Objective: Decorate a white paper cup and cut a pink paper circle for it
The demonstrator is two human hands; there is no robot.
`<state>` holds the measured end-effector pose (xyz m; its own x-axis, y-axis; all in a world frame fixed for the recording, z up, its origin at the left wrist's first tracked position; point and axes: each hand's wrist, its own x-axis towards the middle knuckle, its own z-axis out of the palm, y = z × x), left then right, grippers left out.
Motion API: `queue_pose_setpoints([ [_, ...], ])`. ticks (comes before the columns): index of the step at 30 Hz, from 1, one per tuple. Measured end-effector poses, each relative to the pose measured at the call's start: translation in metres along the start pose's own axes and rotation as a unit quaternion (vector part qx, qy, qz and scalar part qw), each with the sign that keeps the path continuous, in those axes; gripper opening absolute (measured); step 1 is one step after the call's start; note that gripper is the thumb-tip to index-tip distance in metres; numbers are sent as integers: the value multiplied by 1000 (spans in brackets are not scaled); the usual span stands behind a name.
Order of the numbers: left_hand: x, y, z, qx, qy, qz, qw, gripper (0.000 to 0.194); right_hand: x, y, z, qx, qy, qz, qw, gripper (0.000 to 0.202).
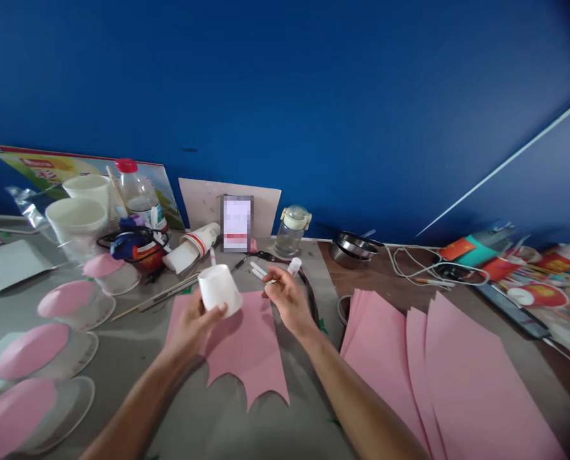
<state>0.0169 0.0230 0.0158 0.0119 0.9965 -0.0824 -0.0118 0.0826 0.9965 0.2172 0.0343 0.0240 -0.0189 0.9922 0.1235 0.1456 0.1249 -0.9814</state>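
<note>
In my left hand [199,319] is a white paper cup [219,291], gripped between thumb and fingers and tilted. It is above a pink paper sheet [246,345] with scalloped cut-outs along its near edge. My right hand [287,297] is beside the cup, just off the sheet's far right corner. Its thumb and fingers are pinched by slim white pen-like sticks [259,271]; one seems to be in the grip, though the fingers partly cover it. Just behind that hand, a small white cylinder [294,266] shows.
Cups with pink tops [69,300] line the left side. Behind them are stacked white cups [77,220] and a red-capped bottle [136,191]. A phone [237,223] and lidded glass jar [292,230] stand by the wall. Pink sheets [477,370] lie right, near metal bowls [354,249].
</note>
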Motion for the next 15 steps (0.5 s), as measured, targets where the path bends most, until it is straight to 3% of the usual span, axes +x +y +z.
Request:
queue_pose_setpoints([
  [2,7,-5,-5,-99,20,6,995,61,2,2,-8,-166,-3,52,985,33],
  [5,11,-11,-9,-138,44,-7,989,62,-3,-6,-16,-394,-92,106,908,30],
  [7,11,-13,-9,-120,49,-8,992,62,-9,-12,-16,-454,-125,121,874,41],
  [8,10,-13,-8,-111,48,-6,993,62,-11,-14,-15,-455,-132,124,872,47],
  [11,9,-15,-8,-86,50,12,995,58,-11,-11,-6,-367,-131,128,912,59],
  [15,7,-18,-9,-78,40,27,996,55,-4,-3,4,-162,-59,146,974,54],
])
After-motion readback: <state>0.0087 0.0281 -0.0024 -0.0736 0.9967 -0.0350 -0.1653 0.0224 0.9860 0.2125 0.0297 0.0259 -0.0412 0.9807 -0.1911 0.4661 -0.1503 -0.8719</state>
